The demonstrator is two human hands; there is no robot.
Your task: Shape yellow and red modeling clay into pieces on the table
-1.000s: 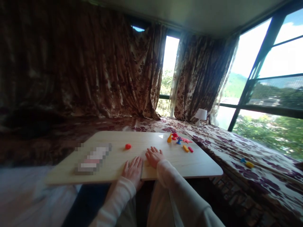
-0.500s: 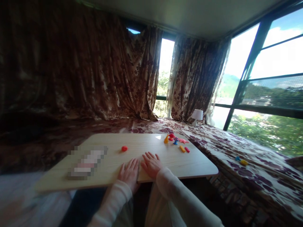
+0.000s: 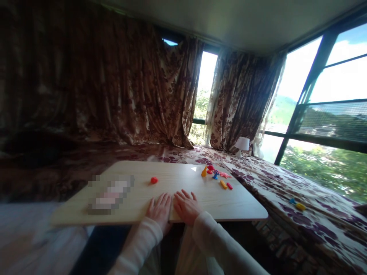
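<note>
My left hand (image 3: 159, 207) lies flat at the near edge of a pale wooden table (image 3: 134, 214), holding nothing. Close beside it my right hand (image 3: 187, 206) rests palm down on the same edge, fingers stretched out. A small red lump (image 3: 154, 180) sits on the tabletop beyond my left hand. Farther right stands a yellow cone-like piece (image 3: 204, 171), near a red piece (image 3: 210, 168), a blue mushroom-like toy (image 3: 215, 174) and a flat coral-red shape (image 3: 225, 175). In front of these lie a yellow stick (image 3: 223, 185) and a pink stick (image 3: 229, 186).
A blurred-out flat item (image 3: 110, 194) lies on the table's left. To the right, a flowered cover (image 3: 312, 225) bears a blue piece (image 3: 292, 200) and a yellow piece (image 3: 300, 206). A small white lamp (image 3: 242, 144) stands near the curtains (image 3: 232, 103).
The whole view has tilted and shifted slightly, so the table and toys appear a little farther right. Both hands stay flat on the table edge.
</note>
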